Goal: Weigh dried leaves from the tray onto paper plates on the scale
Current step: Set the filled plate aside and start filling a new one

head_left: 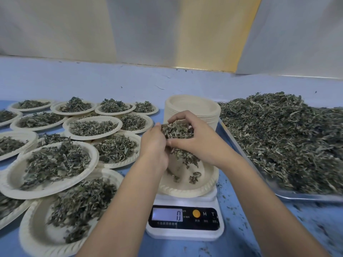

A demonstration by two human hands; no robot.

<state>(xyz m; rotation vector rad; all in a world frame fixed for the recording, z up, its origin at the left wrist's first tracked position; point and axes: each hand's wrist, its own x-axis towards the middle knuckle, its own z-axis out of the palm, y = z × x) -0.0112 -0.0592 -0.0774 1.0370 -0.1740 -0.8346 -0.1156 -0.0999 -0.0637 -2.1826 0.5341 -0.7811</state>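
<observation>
Dried leaves (177, 130), grey-green, crumpled

The dried leaves (176, 130) in my fingers (185, 115) look brittle, rough and matt. The paper plate (187, 190) under them is pressed paper, matt and faintly fibrous, with a crimped rim; the stack of plates (193, 108) behind is the same stuff. My scale (185, 233) is smooth white plastic with a glossy black front panel. The tray (304, 196) shows a shiny bare-metal rim. The bench (239, 210) has a smooth, matt blue covering.
</observation>
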